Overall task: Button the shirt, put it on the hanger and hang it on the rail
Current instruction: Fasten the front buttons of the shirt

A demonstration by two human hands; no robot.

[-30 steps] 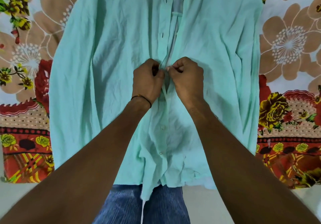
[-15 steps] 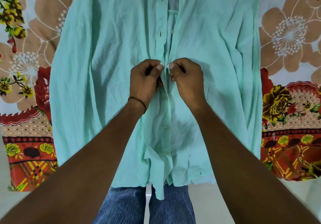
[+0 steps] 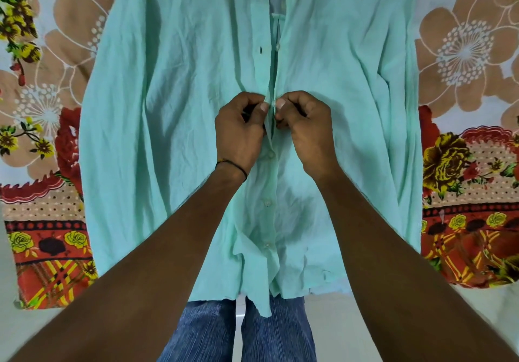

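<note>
A mint-green shirt (image 3: 174, 126) lies front up on a flowered bedsheet, its hem toward me. My left hand (image 3: 238, 131) pinches the left placket edge at mid-chest. My right hand (image 3: 306, 128) pinches the right placket edge right beside it, thumbs almost touching over the seam. Below my hands three buttons (image 3: 266, 203) are fastened down the front. Above my hands the placket gapes, with open buttonholes (image 3: 261, 50) on the left strip and a loose button (image 3: 278, 46) on the right strip. No hanger or rail is in view.
The flowered bedsheet (image 3: 466, 61) spreads on both sides of the shirt, its red patterned border (image 3: 47, 252) hanging at the near edge. My blue jeans (image 3: 275, 333) show below the shirt hem, over pale floor (image 3: 337, 316).
Both hands have shifted slightly up the placket and now pinch its two edges with the thumbs forward. The shirt hem has slid a little toward me.
</note>
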